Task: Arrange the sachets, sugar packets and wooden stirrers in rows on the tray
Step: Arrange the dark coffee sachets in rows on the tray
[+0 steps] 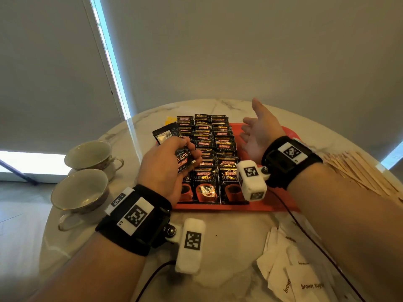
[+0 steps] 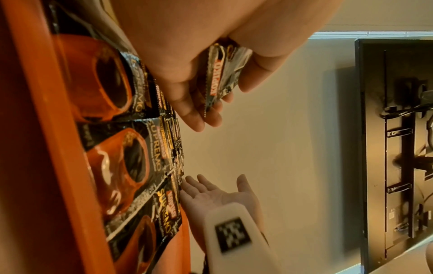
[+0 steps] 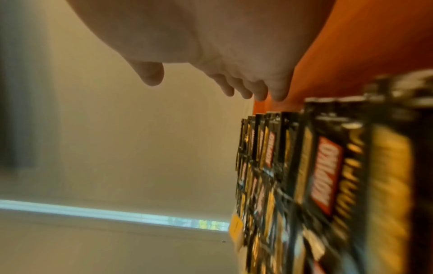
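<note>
An orange tray (image 1: 272, 205) on the marble table carries black coffee sachets (image 1: 222, 149) overlapped in rows across its left and middle. My left hand (image 1: 174, 158) hovers over the tray's left part and grips a small bunch of coffee sachets (image 1: 168, 134), also seen pinched in the left wrist view as the held sachets (image 2: 220, 74). My right hand (image 1: 259, 131) floats over the tray's bare right part, palm up, fingers spread, holding nothing. White brown-sugar packets (image 1: 290, 273) lie loose at the front right. Wooden stirrers (image 1: 359, 173) are piled at the right.
Two empty teacups (image 1: 87, 171) stand at the table's left edge. A yellow item (image 1: 169, 120) peeks out behind the sachets at the far left. Cables (image 1: 305, 232) run from the wrist cameras across the front of the table (image 1: 229, 236).
</note>
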